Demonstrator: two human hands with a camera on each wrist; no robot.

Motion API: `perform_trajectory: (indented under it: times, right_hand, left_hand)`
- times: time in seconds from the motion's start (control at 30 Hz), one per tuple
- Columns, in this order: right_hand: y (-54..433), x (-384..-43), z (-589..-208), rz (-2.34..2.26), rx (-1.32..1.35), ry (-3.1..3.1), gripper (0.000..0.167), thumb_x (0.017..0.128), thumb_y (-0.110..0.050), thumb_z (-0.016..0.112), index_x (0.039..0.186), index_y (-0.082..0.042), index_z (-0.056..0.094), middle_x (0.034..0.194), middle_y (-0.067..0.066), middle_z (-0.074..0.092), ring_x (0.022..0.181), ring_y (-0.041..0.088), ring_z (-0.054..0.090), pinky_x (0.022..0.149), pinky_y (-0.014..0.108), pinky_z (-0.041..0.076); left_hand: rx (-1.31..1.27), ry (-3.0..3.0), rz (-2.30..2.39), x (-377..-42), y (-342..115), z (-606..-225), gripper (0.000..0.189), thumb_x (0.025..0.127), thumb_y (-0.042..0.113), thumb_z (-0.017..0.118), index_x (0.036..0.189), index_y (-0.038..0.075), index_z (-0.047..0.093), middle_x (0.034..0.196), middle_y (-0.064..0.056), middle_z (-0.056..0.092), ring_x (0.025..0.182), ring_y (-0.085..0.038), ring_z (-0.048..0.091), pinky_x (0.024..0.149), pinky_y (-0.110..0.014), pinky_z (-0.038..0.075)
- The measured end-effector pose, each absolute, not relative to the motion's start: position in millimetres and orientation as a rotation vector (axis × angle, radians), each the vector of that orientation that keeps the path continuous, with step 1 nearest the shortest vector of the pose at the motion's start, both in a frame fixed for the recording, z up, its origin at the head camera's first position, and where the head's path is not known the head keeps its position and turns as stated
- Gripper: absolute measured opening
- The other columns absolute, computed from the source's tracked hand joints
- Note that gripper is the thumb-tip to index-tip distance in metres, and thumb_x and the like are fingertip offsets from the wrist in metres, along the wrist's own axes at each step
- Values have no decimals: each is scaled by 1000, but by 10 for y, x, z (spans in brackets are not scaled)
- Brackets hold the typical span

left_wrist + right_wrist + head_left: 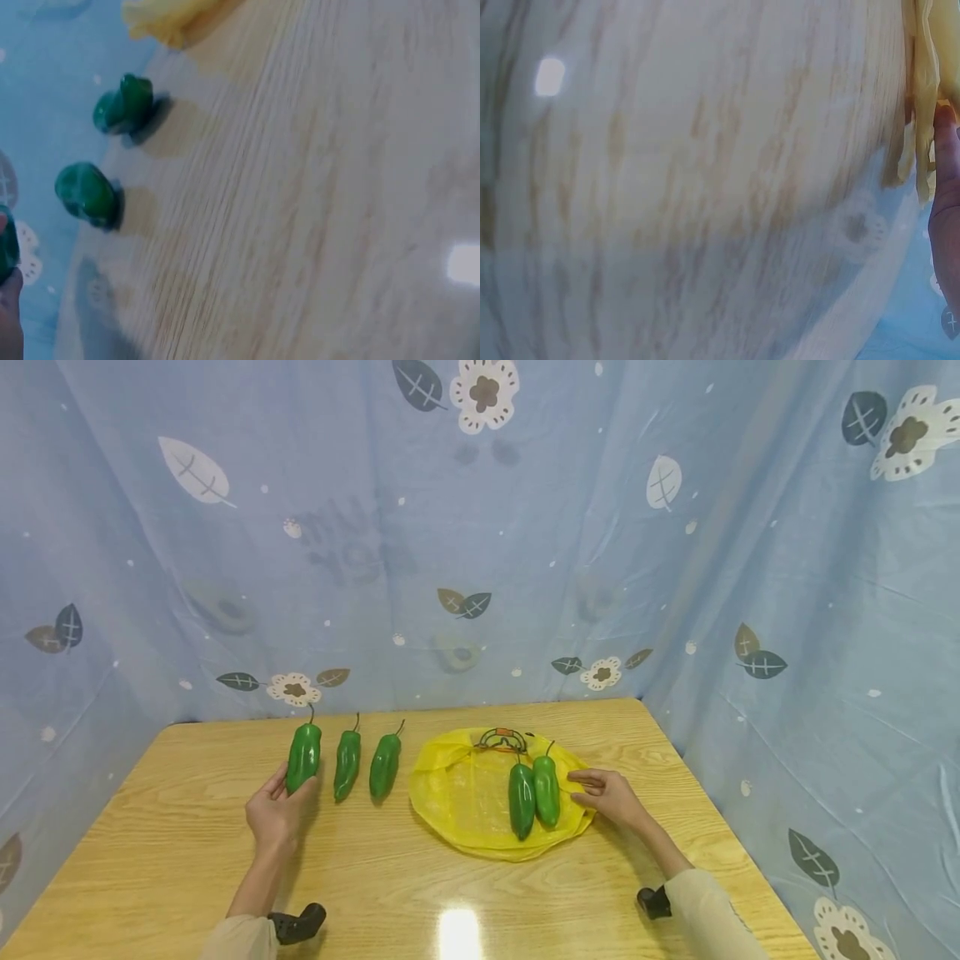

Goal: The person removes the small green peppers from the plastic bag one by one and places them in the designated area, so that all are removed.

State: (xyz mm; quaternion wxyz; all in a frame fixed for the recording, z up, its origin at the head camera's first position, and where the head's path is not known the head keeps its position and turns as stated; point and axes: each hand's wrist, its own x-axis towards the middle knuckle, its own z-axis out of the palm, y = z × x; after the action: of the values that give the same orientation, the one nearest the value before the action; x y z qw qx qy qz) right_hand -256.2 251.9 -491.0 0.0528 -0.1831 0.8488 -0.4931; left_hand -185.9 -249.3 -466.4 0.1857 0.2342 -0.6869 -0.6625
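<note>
My left hand grips a glossy green pepper by its lower end, stem pointing away, at the left of the table. Two more green peppers, a slim one and a thicker one, lie side by side just to its right. On the right spreads a yellow plastic bag with a dark cord and orange piece at its far edge. A dark green pepper and a lighter one lie within its outline. My right hand holds the bag's right edge, the thumb against the film.
The wooden table meets a blue patterned curtain at the back and right side. A bright light reflection shows near the front. Dark wrist mounts stick out from both forearms.
</note>
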Motion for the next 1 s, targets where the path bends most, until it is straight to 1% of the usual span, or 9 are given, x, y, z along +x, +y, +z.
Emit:
perform_trajectory:
  times: [0.17,0.27,0.37,0.43,0.5,0.6,0.7,0.8,1.0]
  right_hand:
    - [2554,-2576,-4948,-1513,-560,2584,39,89,-2,67,123,13,56,124,30,57,112,42,58,93,40,52]
    - [2553,-2570,-4953,-1515,-560,2566,39,89,-3,66,124,14,56,125,30,57,113,42,57,95,41,51]
    - [2544,-2568,-4953,-1503,-554,2561,40,90,-5,67,124,12,56,125,29,57,113,41,57,95,39,51]
    - [2540,-2576,-4964,-1498,-559,2575,40,89,-7,68,123,10,58,124,27,59,112,39,59,94,36,52]
    - [2542,-2592,-4985,-1501,-597,2588,39,89,-9,68,122,9,59,122,25,60,110,37,60,92,34,53]
    - [2558,-2612,-5029,-1516,-679,2606,38,88,-11,70,119,9,62,118,24,63,106,33,63,88,32,55]
    - [2566,-2621,-5045,-1516,-710,2608,38,88,-12,71,118,9,62,117,23,64,105,32,64,87,31,56]
    - [2558,-2618,-5028,-1507,-643,2593,39,87,-12,71,120,7,62,120,23,63,109,35,62,90,32,54]
    - [2550,-2621,-4997,-1464,-578,2598,39,89,-10,69,122,8,60,123,25,60,112,38,59,92,34,53]
  left_hand:
    - [665,-1935,-1844,-1953,-2535,-4694,64,87,7,70,144,4,40,142,-26,42,129,-35,44,88,-9,46]
    - [679,-1949,-1823,-1995,-2561,-4723,64,86,6,70,143,4,41,141,-26,43,128,-36,45,87,-9,47]
    - [687,-1961,-1809,-2025,-2582,-4758,63,87,5,70,143,2,41,141,-26,43,128,-37,45,88,-9,46]
    - [689,-1980,-1801,-2038,-2590,-4781,63,87,5,69,143,1,40,142,-26,42,130,-37,43,92,-13,46]
    - [682,-2010,-1782,-2045,-2595,-4799,62,88,5,69,142,-1,39,142,-27,41,130,-39,42,97,-21,45]
    - [679,-2067,-1749,-2053,-2598,-4817,62,89,6,68,142,-3,38,142,-28,40,130,-40,42,99,-30,43]
    - [670,-2115,-1739,-2064,-2605,-4832,62,90,8,67,143,-4,36,142,-30,39,130,-42,41,98,-31,43]
    - [659,-2130,-1757,-2080,-2611,-4849,63,90,7,66,144,-4,35,143,-31,38,130,-43,40,98,-32,42]
    - [655,-2166,-1727,-2114,-2631,-4905,62,91,7,65,144,-4,34,143,-31,37,130,-45,39,102,-45,40]
